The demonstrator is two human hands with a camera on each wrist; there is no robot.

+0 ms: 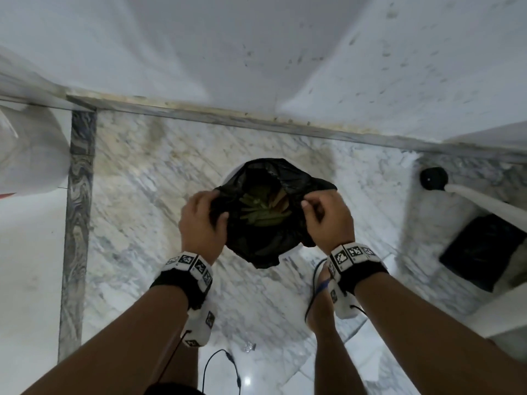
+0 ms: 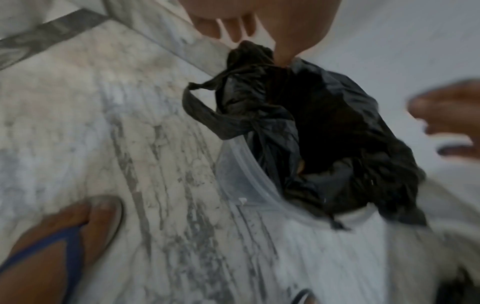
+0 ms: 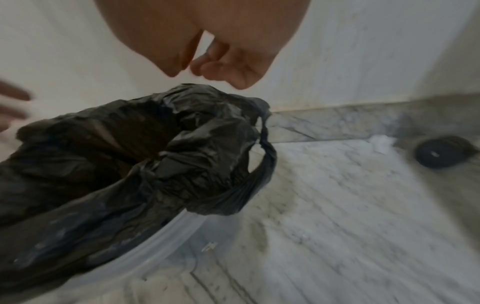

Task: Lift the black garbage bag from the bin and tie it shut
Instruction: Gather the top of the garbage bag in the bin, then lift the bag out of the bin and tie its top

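Observation:
The black garbage bag (image 1: 265, 240) sits in a translucent white bin (image 1: 291, 252) on the marble floor, its mouth open over greenish leaves (image 1: 262, 210). My left hand (image 1: 204, 220) pinches the bag's left rim; the left wrist view shows the bunched plastic (image 2: 249, 61) held at my fingertips (image 2: 283, 55) above the bin's rim (image 2: 233, 174). My right hand (image 1: 322, 215) hovers at the bag's right rim with curled fingers. In the right wrist view its thumb meets the forefinger (image 3: 207, 67) just above the bag (image 3: 161, 144), with no plastic between them. A loop handle (image 3: 265, 162) hangs over the bin (image 3: 155, 242).
A white wall runs close behind the bin. A round black object (image 1: 433, 178) lies at the right by the wall, with a black bundle (image 1: 482, 249) nearer. A white sack (image 1: 28, 155) stands at left. My sandalled foot (image 1: 322, 295) and cables (image 1: 222, 366) are near the bin.

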